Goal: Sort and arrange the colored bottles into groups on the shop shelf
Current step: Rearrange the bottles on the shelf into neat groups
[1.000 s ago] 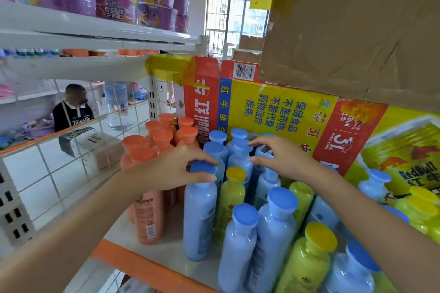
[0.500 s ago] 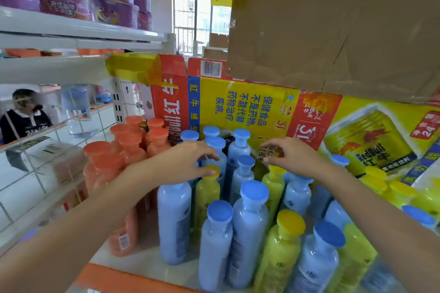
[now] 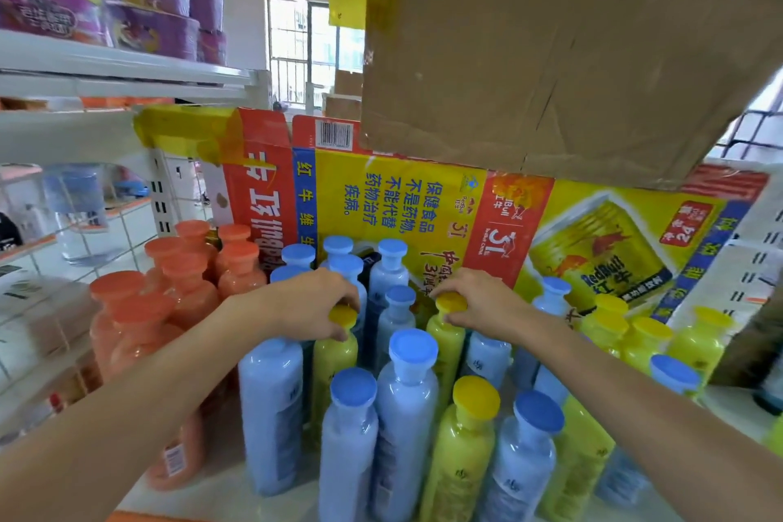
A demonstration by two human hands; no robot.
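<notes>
Shelf (image 3: 220, 496) front edge: mixed row of front blue bottles (image 3: 348, 432) with one front yellow bottle (image 3: 464, 453) among them. All upright and packed touching.

Just behind, mid-shelf, both forearms reach in over that row.
- Left hand (image 3: 311, 303): fingers curled down, pinching the yellow cap of the left yellow bottle (image 3: 334, 356). Bottle is upright, and a tall blue bottle (image 3: 271, 403) touches its left side.
- Right hand (image 3: 481, 301): fingers curled round the cap of the right yellow bottle (image 3: 445, 341), also upright.

Middle blue bottles (image 3: 396, 322) stand between the two held bottles and crowd both.

Toward the shelf's left edge, orange bottles (image 3: 140, 335) form their own cluster, just beside the blues. Toward the right edge is a cluster of yellow bottles (image 3: 635, 341), with one stray blue cap at its near side.

Back blue bottles (image 3: 341, 254) stand against the Red Bull carton (image 3: 423, 216), which runs along the back edge. Torn brown cardboard (image 3: 551, 55) overhangs the right part from above. Purple tubs (image 3: 127, 0) are stacked on the upper shelf, far left.
</notes>
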